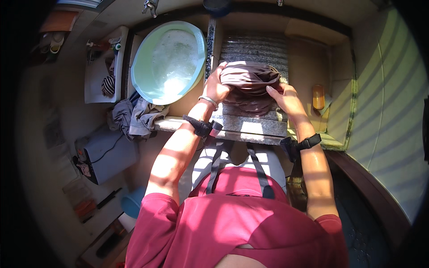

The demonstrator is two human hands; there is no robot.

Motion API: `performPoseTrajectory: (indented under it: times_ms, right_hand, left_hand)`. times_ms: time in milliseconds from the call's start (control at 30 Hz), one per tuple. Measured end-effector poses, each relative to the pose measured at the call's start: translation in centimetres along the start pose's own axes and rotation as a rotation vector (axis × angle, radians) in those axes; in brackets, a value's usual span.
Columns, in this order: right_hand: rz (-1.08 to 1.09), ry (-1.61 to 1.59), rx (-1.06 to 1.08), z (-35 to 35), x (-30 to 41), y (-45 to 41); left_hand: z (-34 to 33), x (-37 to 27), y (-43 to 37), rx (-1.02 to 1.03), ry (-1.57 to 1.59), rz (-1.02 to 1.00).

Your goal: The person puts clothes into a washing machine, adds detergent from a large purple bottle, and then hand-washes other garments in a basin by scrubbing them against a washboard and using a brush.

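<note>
A brown garment lies bunched on the ridged stone washboard in front of me. My left hand grips its left end, with the thumb on top at the far side. At the right end, my right hand has hold of the fabric's edge, its thumb along the near side; some of its fingers are hidden behind the cloth. Left of the garment, a pale green basin holds sudsy water.
An orange bar of soap lies right of the washboard. Crumpled grey clothes hang over the left front edge. Farther left stands a white sink with a striped cloth. A metal tap is above the basin.
</note>
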State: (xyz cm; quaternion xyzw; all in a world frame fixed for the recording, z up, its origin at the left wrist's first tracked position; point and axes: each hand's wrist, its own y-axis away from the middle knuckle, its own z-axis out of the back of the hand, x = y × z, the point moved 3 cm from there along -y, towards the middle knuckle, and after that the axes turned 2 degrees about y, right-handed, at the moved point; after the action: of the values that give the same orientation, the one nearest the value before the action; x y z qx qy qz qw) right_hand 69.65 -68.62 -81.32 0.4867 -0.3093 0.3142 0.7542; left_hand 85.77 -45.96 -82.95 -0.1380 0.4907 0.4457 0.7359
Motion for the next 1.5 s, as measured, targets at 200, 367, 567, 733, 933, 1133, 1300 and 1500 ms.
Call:
performPoseTrajectory:
  times_ms: [200, 367, 567, 733, 933, 1133, 1300, 1500]
  right_hand:
    - [0.16, 0.453, -0.404, 1.0, 1.4, -5.9]
    - [0.507, 0.364, -0.346, -6.7, -3.2, -2.4]
    - [0.324, 0.546, -0.328, -7.2, -1.9, -4.5]
    - [0.164, 0.662, -0.225, -3.6, 1.9, -8.5]
    - [0.444, 0.57, -0.34, -8.7, -2.3, 1.6]
    - [0.185, 0.792, -0.261, -4.6, 2.7, -7.7]
    - [0.383, 0.568, -0.32, -7.0, -0.9, -1.0]
    - [0.243, 0.691, -0.281, -7.8, -1.6, -1.6]
  left_hand:
    - [-4.1, -2.6, -3.1, 0.117, -0.185, 0.027]
    - [-8.7, -2.0, 3.6, -0.294, -0.52, -0.374]
    - [-8.8, 0.7, -0.7, -0.042, -0.754, -0.119]
    - [-7.5, -2.6, -5.2, 0.07, -0.606, 0.17]
    - [-8.0, 0.6, 6.8, -0.031, -0.358, -0.183]
    - [-8.3, -2.4, -4.9, 0.036, -0.836, 0.1]
    - [-8.4, -0.4, 2.6, -0.013, -0.481, -0.193]
    - [-9.7, -0.9, 2.1, 0.036, -0.646, 0.042]
